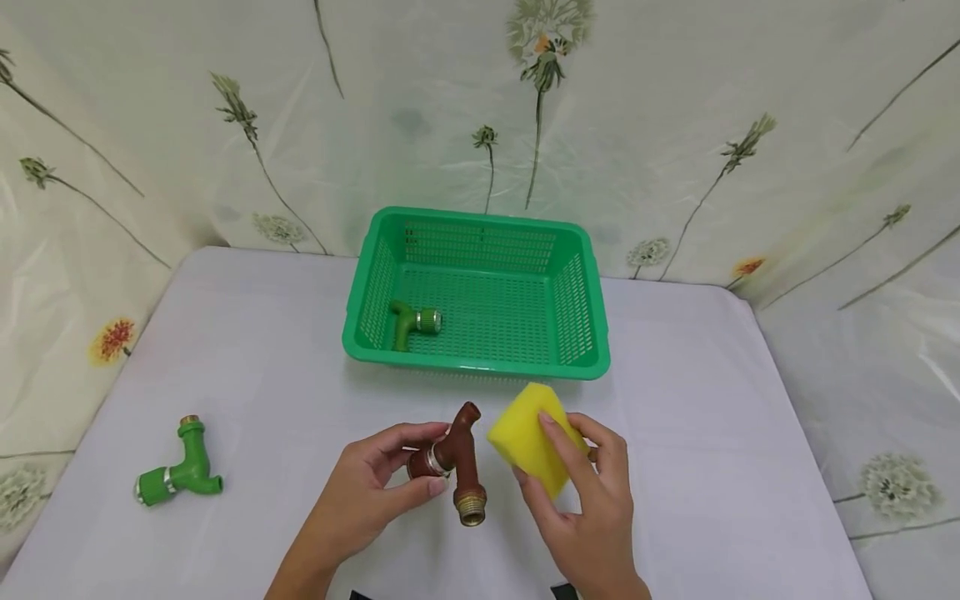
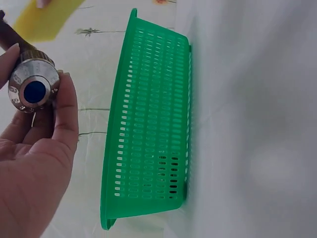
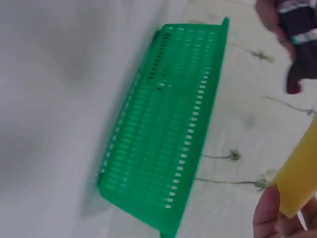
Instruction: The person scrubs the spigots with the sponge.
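Note:
My left hand [image 1: 375, 475] holds a brown tap [image 1: 463, 458] by its round knob, its brass threaded end pointing down toward me. In the left wrist view the knob's silver cap with a blue centre [image 2: 35, 91] faces the camera, between thumb and fingers. A yellow sponge [image 1: 536, 433] is pinched by my right hand [image 1: 592, 500], just right of the tap with a small gap between them. Both are held up in front of the green basket [image 1: 480, 367]. The right wrist view shows the sponge [image 3: 299, 173] at its right edge, with fingertips at its lower end.
A green tap [image 1: 416, 323] lies inside the basket at its left front corner. Another green tap [image 1: 183, 467] lies on the white-covered table [image 1: 697, 417] at the left. Behind the table hangs a flower-patterned sheet [image 1: 420, 108].

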### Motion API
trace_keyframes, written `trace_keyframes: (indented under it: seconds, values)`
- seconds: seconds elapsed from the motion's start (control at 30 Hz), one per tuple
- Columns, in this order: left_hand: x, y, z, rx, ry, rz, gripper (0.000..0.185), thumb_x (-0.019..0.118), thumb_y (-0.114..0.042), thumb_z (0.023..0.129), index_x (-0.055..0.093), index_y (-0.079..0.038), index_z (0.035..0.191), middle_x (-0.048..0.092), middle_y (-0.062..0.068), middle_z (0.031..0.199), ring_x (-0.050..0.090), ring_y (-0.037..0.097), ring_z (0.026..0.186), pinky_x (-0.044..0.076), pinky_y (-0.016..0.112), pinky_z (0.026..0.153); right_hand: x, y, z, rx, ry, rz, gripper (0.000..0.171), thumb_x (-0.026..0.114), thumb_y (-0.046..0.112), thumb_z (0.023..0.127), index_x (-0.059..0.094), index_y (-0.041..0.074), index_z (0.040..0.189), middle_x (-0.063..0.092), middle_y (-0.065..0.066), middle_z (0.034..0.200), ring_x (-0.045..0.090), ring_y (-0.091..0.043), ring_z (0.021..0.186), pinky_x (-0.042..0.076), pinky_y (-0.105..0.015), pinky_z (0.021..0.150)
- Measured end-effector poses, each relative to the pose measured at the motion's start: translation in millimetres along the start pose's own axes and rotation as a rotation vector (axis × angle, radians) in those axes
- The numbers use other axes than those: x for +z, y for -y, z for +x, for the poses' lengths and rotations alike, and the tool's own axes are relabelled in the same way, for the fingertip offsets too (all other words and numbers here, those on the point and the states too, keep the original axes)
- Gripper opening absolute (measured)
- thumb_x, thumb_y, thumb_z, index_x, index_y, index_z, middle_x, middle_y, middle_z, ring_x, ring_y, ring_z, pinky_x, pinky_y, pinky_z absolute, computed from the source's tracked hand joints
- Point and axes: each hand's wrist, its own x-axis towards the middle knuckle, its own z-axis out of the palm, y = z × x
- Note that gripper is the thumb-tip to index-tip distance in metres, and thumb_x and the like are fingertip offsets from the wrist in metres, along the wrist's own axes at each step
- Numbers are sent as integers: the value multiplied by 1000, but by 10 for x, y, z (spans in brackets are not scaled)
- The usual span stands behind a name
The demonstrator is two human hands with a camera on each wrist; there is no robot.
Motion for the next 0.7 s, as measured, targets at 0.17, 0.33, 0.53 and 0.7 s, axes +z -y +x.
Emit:
trace_keyframes:
  seconds: [0.17, 0.33, 0.53, 0.7]
  values:
    - [8, -9, 30, -10, -39, 135, 44, 86, -13, 89, 72, -21, 129, 72, -4, 127, 68, 21, 111, 53, 33, 104, -103, 100, 129, -84, 35, 114, 47, 64, 40, 104, 70, 0, 128, 58, -28, 127, 54, -28, 112, 43, -19, 84]
    - [21, -35, 43, 62, 1, 210, 44, 85, -13, 90, 71, -22, 130, 72, -8, 124, 68, 19, 107, 57, 36, 99, -172, 148, 249, -183, 151, 146, 36, 58, 33, 108, 71, 7, 130, 56, -27, 133, 51, -34, 120, 42, -23, 103]
    - [16, -83, 46, 90, 50, 262, 44, 85, -13, 90, 70, -24, 131, 71, -12, 124, 68, 16, 111, 57, 34, 97, -166, 117, 250, -274, 260, -20, 34, 46, 27, 112, 74, 18, 129, 57, -22, 136, 49, -42, 122, 32, -24, 117]
    - [2, -96, 46, 81, 57, 275, 44, 85, -11, 90, 71, -23, 130, 72, -13, 122, 69, 16, 110, 58, 34, 95, -167, 6, 223, -222, 184, -150, 36, 45, 28, 111, 77, 18, 123, 59, -23, 133, 50, -47, 119, 35, -22, 111]
